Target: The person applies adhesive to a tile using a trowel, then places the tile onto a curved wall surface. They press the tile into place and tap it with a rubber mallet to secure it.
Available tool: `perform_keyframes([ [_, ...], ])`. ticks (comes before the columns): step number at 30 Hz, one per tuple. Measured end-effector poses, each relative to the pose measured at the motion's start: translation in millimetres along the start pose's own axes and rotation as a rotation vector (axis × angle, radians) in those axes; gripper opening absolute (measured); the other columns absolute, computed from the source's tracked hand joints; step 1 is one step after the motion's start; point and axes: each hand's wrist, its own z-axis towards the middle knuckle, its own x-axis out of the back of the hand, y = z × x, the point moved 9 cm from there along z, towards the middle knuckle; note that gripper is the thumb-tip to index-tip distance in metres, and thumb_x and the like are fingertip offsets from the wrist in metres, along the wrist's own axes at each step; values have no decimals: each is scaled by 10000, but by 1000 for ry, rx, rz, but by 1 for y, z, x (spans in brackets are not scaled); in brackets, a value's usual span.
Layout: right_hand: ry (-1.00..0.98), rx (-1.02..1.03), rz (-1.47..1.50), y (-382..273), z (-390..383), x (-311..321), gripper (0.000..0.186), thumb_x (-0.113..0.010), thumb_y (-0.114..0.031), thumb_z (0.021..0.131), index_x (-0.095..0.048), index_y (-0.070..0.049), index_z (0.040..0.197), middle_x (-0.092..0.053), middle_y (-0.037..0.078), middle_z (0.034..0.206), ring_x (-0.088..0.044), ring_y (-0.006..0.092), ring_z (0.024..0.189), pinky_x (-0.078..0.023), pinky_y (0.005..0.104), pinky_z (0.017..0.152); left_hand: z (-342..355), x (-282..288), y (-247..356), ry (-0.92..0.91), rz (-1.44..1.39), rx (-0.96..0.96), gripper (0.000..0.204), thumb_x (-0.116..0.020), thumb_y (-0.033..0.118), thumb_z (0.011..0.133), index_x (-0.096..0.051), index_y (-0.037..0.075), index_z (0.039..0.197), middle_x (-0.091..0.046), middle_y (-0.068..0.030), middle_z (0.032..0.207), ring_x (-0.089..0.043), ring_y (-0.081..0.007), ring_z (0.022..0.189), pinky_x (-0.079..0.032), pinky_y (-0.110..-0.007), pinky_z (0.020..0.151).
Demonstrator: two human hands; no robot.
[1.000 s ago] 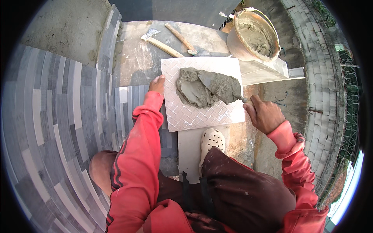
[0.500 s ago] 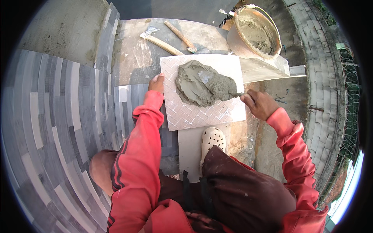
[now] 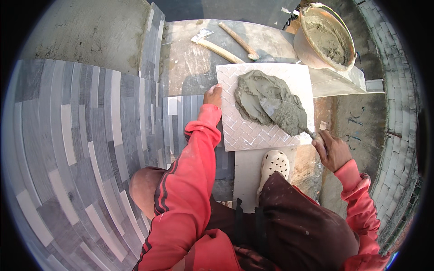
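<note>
While the left hand (image 3: 213, 95) holds its left edge, tile (image 3: 253, 134), upper centre: probably stiff, brittle, best gripped by bare rims; mortar (image 3: 254, 92) atop, likely heavy; right hand (image 3: 333, 151) closed round trowel (image 3: 284, 114).

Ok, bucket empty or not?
Not empty: wet-looking grey mix shows inside the bucket. How deep, cannot tell; the mix hides its bottom.

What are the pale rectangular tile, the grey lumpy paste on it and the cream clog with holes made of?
Pale rectangular tile: probably matte ceramic, from its stiff slab shape and zigzag lines.
Grey lumpy paste: likely wet mortar or cement, thick and smeared.
Cream clog: maybe smooth foam or rubber, looking moulded, with round holes.
</note>
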Motion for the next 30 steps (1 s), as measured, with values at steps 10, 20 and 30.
perform_keyframes([
  [10, -74, -103, -39, 60, 32, -34, 376, -512, -422, 1011, -549, -49, 1039, -663, 239, 743, -654, 471, 744, -508, 545, 663, 14, -34, -27, -2, -104, 41, 539, -559, 421, 1004, -648, -67, 1216, -701, -118, 1083, -609, -178, 1000, -465, -332, 930],
  [20, 89, -107, 172, 102, -14, 18, 408, -510, -434, 1018, -586, -41, 935, -610, 189, 636, -638, 390, 596, -501, 460, 556, 17, -59, -55, -58, -200, 84, 542, -542, 414, 1013, -636, -71, 1233, -693, -114, 1125, -601, -176, 1036, -453, -319, 949],
  [30, -326, -594, 1222, 135, -10, -119, 519, -399, -535, 1041, -536, -36, 1011, -519, 46, 573, -474, 125, 358, -388, 275, 311, 35, -70, -68, -68, -265, 117, 537, -524, 370, 1031, -565, -68, 1338, -650, -131, 1249, -576, -198, 1151, -403, -311, 1034],
])
